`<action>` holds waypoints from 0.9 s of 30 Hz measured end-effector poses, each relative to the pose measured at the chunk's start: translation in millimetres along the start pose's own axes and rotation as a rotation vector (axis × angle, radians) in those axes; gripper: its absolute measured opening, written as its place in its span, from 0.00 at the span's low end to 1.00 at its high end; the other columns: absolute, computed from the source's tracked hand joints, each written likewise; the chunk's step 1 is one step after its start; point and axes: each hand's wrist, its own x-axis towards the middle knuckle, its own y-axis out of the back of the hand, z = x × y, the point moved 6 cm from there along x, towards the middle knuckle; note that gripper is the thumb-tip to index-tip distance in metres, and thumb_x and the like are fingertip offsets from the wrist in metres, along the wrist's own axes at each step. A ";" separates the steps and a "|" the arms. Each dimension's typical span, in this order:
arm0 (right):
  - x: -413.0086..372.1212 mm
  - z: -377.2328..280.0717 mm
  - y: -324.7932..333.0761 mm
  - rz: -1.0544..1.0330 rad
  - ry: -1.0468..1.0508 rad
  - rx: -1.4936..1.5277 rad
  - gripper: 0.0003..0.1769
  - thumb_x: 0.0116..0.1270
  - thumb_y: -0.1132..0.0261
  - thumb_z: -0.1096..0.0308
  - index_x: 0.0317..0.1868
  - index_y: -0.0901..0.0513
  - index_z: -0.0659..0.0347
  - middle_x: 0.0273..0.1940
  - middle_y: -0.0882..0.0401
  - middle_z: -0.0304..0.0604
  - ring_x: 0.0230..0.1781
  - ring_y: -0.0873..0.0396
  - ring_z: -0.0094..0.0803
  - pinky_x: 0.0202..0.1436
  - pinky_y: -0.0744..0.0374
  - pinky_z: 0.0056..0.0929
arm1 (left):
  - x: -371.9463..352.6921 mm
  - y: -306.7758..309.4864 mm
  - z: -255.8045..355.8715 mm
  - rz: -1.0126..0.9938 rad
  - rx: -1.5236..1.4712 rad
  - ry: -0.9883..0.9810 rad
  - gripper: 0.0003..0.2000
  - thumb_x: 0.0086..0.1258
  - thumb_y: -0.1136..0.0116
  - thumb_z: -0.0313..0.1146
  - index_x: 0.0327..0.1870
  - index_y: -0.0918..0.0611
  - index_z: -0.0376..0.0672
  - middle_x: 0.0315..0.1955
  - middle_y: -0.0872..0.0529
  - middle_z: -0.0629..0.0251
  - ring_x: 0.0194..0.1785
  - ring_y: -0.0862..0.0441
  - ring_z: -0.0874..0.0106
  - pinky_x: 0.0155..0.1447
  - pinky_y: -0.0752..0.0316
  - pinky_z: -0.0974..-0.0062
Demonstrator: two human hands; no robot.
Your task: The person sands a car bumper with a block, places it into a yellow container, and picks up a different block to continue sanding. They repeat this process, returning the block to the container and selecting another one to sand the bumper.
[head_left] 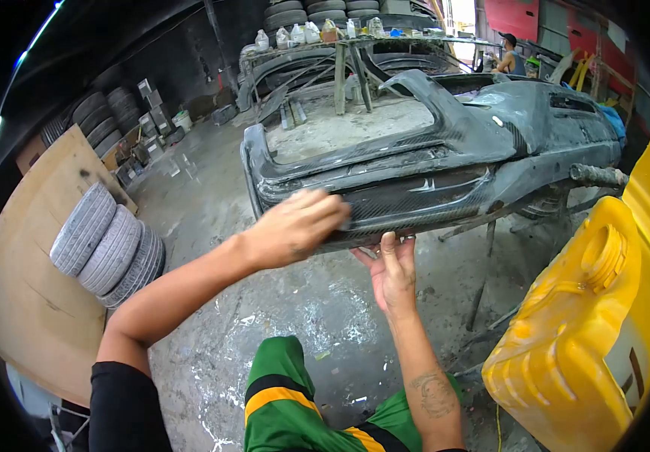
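Neither the flat left hand (298, 226) atop nor the open right hand (394, 275) beneath grips the dark carbon-fibre car bumper (430, 188) at twelve o'clock, so hard pressing might tip it off its thin metal stand (481, 290).

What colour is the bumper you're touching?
The bumper is dark grey-black with a woven pattern, shown best in the head view.

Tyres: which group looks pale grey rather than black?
The three tyres leaning on the wooden board at left; the wall stacks behind them are black.
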 end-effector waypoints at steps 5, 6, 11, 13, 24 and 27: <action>-0.8 -0.9 -1.7 -0.060 -0.021 0.006 0.25 0.78 0.38 0.59 0.67 0.41 0.49 0.63 0.27 0.44 0.61 0.22 0.38 0.66 0.22 0.53 | 11.7 7.6 10.1 0.025 -0.026 -0.065 0.18 0.64 0.39 0.25 0.55 0.22 0.30 0.42 0.25 0.57 0.43 0.25 0.61 0.47 0.28 0.65; -2.7 -1.1 -3.8 -0.066 -0.021 0.003 0.25 0.78 0.38 0.59 0.67 0.41 0.49 0.63 0.27 0.44 0.61 0.22 0.38 0.66 0.22 0.53 | -9.9 9.0 4.8 0.013 -0.015 -0.023 0.18 0.63 0.39 0.25 0.54 0.22 0.30 0.41 0.26 0.57 0.43 0.25 0.61 0.47 0.27 0.65; -3.9 -0.4 -1.5 -0.048 -0.028 -0.016 0.28 0.78 0.38 0.58 0.69 0.43 0.48 0.66 0.30 0.43 0.64 0.25 0.38 0.67 0.23 0.51 | 26.8 3.5 17.4 0.123 -0.042 -0.084 0.18 0.62 0.38 0.24 0.52 0.22 0.29 0.41 0.25 0.57 0.42 0.25 0.60 0.48 0.26 0.66; -1.5 -0.3 -0.5 -0.056 -0.033 -0.013 0.27 0.78 0.38 0.59 0.69 0.43 0.47 0.66 0.30 0.42 0.65 0.25 0.38 0.67 0.23 0.51 | 48.0 2.2 21.5 0.100 -0.068 -0.075 0.17 0.63 0.38 0.25 0.52 0.22 0.30 0.40 0.25 0.57 0.42 0.25 0.60 0.48 0.26 0.66; -2.2 -1.7 -1.5 -0.063 -0.027 -0.011 0.26 0.78 0.38 0.56 0.68 0.40 0.46 0.63 0.28 0.42 0.61 0.23 0.39 0.66 0.23 0.50 | 39.2 -2.2 21.6 0.009 -0.047 0.022 0.17 0.62 0.42 0.26 0.51 0.22 0.31 0.45 0.24 0.57 0.48 0.24 0.60 0.55 0.25 0.65; -1.4 -5.9 -1.4 -0.081 -0.054 0.004 0.24 0.80 0.40 0.60 0.68 0.41 0.48 0.65 0.29 0.42 0.63 0.23 0.39 0.68 0.24 0.53 | 4.5 0.4 13.9 0.013 -0.005 0.045 0.20 0.63 0.41 0.27 0.56 0.22 0.28 0.44 0.24 0.57 0.47 0.24 0.61 0.52 0.25 0.67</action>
